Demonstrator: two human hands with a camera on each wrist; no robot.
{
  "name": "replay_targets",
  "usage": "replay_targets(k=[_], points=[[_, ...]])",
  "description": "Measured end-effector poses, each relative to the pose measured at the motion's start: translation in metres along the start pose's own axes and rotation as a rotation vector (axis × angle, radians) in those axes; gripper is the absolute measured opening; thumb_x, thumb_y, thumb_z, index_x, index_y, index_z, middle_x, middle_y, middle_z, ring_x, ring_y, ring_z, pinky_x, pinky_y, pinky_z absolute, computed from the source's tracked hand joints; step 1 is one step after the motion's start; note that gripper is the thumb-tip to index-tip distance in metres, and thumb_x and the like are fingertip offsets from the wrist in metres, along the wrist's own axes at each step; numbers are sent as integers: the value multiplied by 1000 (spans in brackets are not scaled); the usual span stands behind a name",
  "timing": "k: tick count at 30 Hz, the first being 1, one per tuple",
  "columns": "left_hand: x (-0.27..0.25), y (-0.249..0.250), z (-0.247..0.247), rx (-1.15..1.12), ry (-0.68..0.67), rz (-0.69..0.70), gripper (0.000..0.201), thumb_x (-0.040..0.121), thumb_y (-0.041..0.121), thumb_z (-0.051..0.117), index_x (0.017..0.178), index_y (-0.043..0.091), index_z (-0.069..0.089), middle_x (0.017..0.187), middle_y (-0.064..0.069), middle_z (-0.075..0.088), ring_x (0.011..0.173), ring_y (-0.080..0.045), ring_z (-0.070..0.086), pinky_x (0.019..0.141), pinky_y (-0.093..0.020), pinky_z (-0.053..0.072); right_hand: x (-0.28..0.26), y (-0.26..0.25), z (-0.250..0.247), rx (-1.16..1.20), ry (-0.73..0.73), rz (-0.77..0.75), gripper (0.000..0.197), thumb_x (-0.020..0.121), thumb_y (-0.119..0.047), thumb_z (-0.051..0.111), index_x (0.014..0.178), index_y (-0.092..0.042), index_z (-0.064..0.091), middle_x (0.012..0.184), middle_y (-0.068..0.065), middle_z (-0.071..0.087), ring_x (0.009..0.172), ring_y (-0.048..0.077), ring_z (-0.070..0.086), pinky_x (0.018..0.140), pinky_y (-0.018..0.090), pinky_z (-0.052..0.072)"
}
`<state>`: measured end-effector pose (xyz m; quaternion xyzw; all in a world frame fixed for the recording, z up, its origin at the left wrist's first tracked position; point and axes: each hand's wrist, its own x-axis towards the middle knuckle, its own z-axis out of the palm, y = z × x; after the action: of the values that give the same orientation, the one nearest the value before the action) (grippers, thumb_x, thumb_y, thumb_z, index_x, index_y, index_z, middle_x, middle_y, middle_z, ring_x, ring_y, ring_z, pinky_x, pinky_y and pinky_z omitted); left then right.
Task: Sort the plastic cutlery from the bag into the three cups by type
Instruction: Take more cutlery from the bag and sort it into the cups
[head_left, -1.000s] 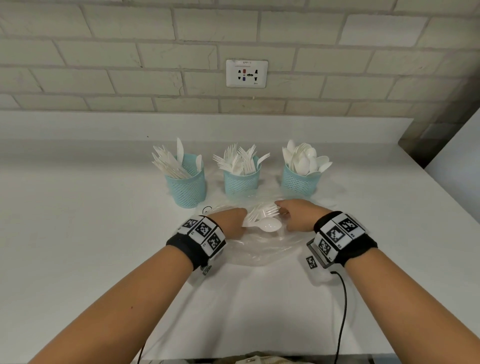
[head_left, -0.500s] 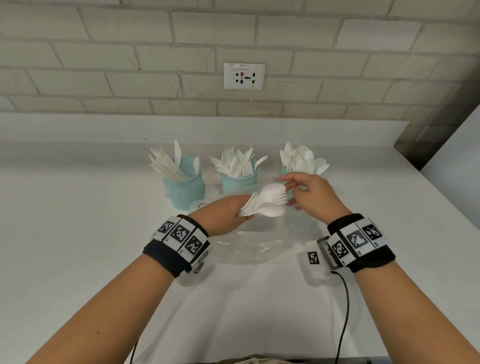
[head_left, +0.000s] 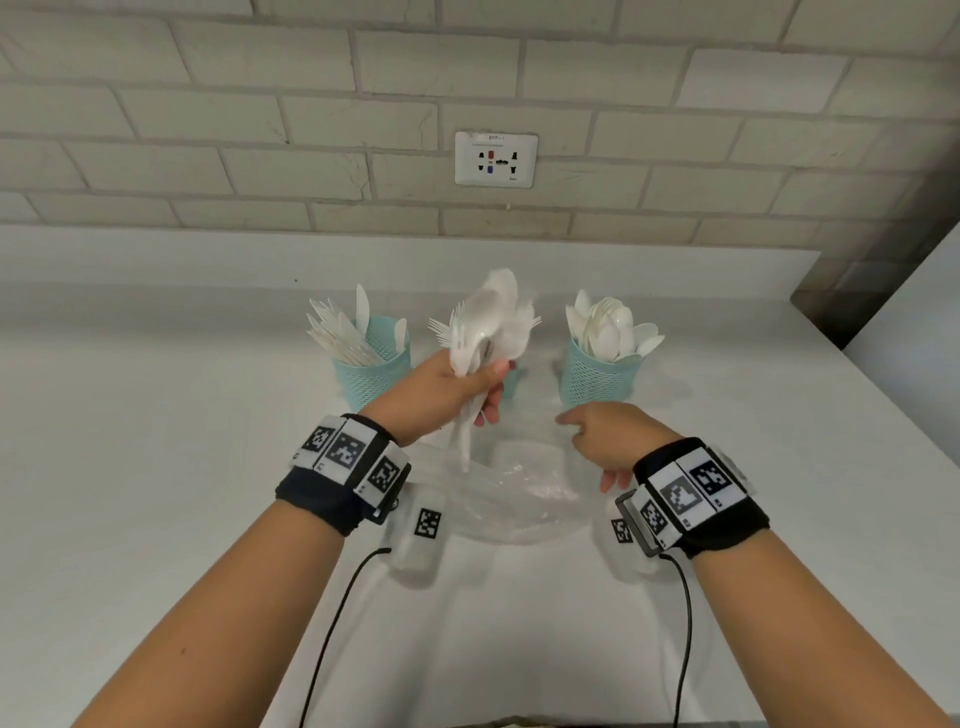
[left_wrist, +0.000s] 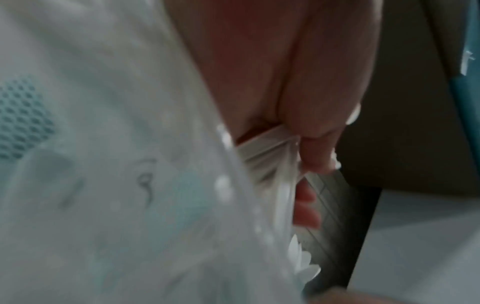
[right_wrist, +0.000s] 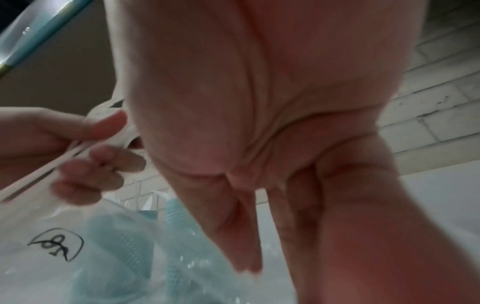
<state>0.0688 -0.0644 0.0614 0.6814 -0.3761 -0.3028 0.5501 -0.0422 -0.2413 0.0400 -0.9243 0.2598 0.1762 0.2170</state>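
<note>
My left hand grips a bundle of white plastic spoons and forks by the handles and holds it upright above the table. The left wrist view shows its fingers curled round the handles. The bundle and hand hide the middle teal mesh cup. The left cup holds knives and the right cup holds spoons. My right hand hangs over the clear plastic bag, fingers loose and pointing down, holding nothing.
A brick wall with a white socket plate rises behind the white counter. The counter ends at a corner on the right. Black cables run back from both wristbands toward me.
My left hand has raised the bundle and tipped it from flat to upright in front of the middle cup. My right hand has left the bundle and dropped back over the bag.
</note>
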Motion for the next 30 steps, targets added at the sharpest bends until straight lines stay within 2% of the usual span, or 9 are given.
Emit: replay_targets(k=[3, 6, 10, 13, 16, 20, 24, 27, 30], points=[[3, 3, -5, -227, 96, 51, 23, 96, 28, 47, 104, 9, 57, 67, -1, 47, 56, -15, 50, 56, -23, 42, -4, -3, -9, 1, 43, -3, 42, 95, -17, 36, 135, -25, 46, 121, 6, 57, 61, 17, 67, 51, 23, 48], [6, 3, -6, -373, 93, 71, 22, 89, 30, 53, 99, 10, 54, 63, 1, 40, 52, -13, 40, 51, -21, 36, -10, -13, -28, 184, 247, -138, 29, 97, -29, 41, 112, -15, 61, 92, 2, 67, 58, 11, 64, 58, 28, 49], [9, 1, -1, -412, 87, 87, 20, 89, 22, 55, 99, 6, 51, 60, 0, 39, 47, -10, 36, 47, -19, 31, -22, -44, -48, 610, 439, -372, 35, 91, -41, 54, 95, -10, 69, 91, 4, 72, 69, 15, 67, 69, 37, 55], [10, 0, 5, -396, 89, 100, 10, 87, 21, 58, 87, 10, 56, 60, 0, 44, 48, -10, 39, 48, -20, 34, -25, -63, -47, 754, 452, -454, 27, 81, -44, 67, 81, -17, 70, 80, 7, 72, 70, 14, 64, 67, 31, 52], [10, 0, 7, -329, 85, 122, 9, 92, 17, 54, 86, 12, 58, 63, -2, 48, 49, -11, 42, 49, -22, 38, -19, -69, -43, 842, 474, -475, 16, 78, -34, 72, 70, -22, 65, 68, -4, 67, 66, 5, 62, 61, 18, 49], [8, -3, 5, -313, 51, 133, 23, 92, 32, 52, 100, 11, 58, 67, -3, 52, 51, -14, 44, 53, -24, 41, -12, -68, -39, 1008, 415, -494, 10, 86, -26, 66, 84, -16, 65, 76, -3, 68, 70, 6, 64, 64, 20, 50], [8, -6, 2, -349, 113, 79, 29, 95, 40, 47, 92, 14, 60, 69, -4, 57, 49, -15, 46, 51, -26, 39, -10, -64, -41, 1158, 423, -517, 9, 91, -23, 59, 92, -15, 62, 86, 1, 72, 73, 9, 68, 67, 24, 55], [8, -14, -2, -266, 195, 47, 29, 95, 41, 48, 85, 18, 62, 70, -2, 62, 49, -16, 47, 54, -31, 35, -11, -61, -50, 1281, 464, -523, 7, 93, -21, 56, 95, -14, 57, 89, 9, 72, 69, 16, 68, 64, 25, 57], [7, -15, -4, -249, 248, 23, 24, 98, 32, 46, 92, 13, 59, 71, -3, 60, 47, -14, 47, 48, -23, 37, -9, -57, -64, 1332, 549, -536, 7, 93, -20, 57, 97, -15, 55, 89, 9, 70, 67, 17, 66, 62, 24, 58]])
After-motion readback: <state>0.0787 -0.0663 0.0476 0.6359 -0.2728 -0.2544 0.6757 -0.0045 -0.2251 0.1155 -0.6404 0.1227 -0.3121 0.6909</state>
